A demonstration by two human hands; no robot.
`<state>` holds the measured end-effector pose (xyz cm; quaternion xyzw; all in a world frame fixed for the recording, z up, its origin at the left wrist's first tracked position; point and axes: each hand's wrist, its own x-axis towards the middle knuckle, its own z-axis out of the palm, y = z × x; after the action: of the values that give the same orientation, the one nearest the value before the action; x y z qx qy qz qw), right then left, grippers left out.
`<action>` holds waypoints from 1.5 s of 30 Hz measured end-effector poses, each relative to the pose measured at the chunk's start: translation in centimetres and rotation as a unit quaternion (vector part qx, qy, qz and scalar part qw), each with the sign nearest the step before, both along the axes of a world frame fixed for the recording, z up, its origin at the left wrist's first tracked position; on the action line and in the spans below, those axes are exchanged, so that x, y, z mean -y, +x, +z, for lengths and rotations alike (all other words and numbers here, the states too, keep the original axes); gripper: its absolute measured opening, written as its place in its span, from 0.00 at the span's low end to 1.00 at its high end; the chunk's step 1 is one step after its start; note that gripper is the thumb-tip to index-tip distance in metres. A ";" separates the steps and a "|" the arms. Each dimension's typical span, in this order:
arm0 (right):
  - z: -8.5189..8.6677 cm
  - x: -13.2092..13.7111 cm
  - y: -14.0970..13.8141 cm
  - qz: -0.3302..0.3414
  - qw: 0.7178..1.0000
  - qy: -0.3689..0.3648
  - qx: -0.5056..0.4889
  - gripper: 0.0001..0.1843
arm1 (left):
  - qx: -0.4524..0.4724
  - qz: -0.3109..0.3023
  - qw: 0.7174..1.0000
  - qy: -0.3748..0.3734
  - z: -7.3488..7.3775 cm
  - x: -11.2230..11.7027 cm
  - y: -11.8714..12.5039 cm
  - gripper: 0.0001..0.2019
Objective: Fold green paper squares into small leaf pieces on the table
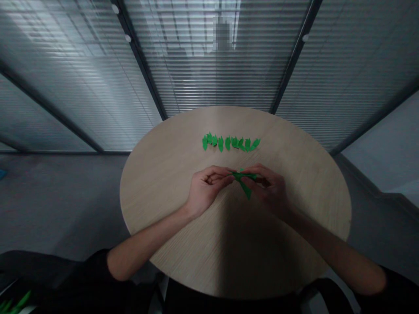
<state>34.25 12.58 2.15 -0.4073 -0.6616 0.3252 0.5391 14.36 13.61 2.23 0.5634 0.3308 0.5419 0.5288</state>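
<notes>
Between my two hands, above the middle of the round table [157,174], is a folded green piece that looks like paper [246,190]. My left hand [204,189] pinches its left end between thumb and fingertips. On the other side, my right hand [273,187] grips it with thumb and fingers closed. One pointed flap hangs down between the hands, and part of the piece is hidden behind my right fingers. Farther back on the table, several small green leaf-like pieces [228,143] lie in a row.
Glass panels with blinds [216,83] and dark frames stand behind the table's far edge. At the lower left, some green pieces [21,301] show beside my sleeve. A small blue thing [2,174] lies on the floor at the far left.
</notes>
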 end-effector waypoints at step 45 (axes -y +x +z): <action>0.3 0.0 -0.2 0.020 1.000 0.010 -0.007 0.04 | 0.060 0.049 0.997 -0.009 0.5 0.5 0.7 0.14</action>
<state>34.02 12.61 2.42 -0.3863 -0.6688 0.3326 0.5411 15.02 13.06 2.71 0.5082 0.3307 0.5970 0.5252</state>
